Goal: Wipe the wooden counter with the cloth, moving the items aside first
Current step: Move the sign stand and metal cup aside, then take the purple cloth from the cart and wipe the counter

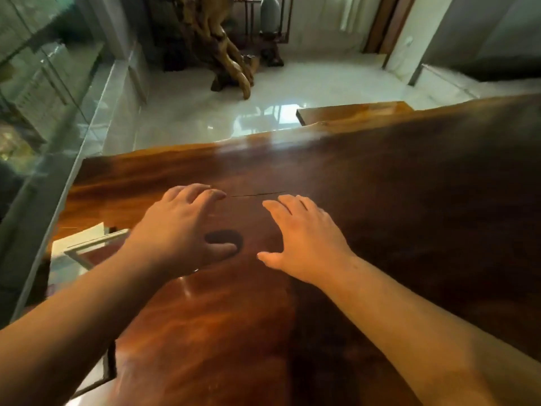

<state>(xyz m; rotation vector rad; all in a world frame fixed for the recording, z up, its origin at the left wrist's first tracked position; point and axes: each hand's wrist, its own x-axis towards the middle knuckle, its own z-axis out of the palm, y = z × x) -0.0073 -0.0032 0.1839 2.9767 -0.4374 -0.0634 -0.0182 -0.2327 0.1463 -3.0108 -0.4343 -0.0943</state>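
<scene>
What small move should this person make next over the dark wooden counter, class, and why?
Probably reach for a cloth. Both the left hand and right hand are open and empty above the polished dark wooden counter, and no cloth is in view. Only a white-framed flat object shows at its left edge.

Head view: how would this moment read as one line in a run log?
left hand: open, empty | right hand: open, empty | wooden counter: bare here | cloth: not in view

Glossy pale tiled floor [205,106], reflecting window light. Gnarled root-wood sculpture [225,51] standing on it at the far side. Grey rounded stone [270,16] on a dark carved stand just beside it. Glass panel [44,83] at left. Wooden door frame [386,24], far right.
</scene>
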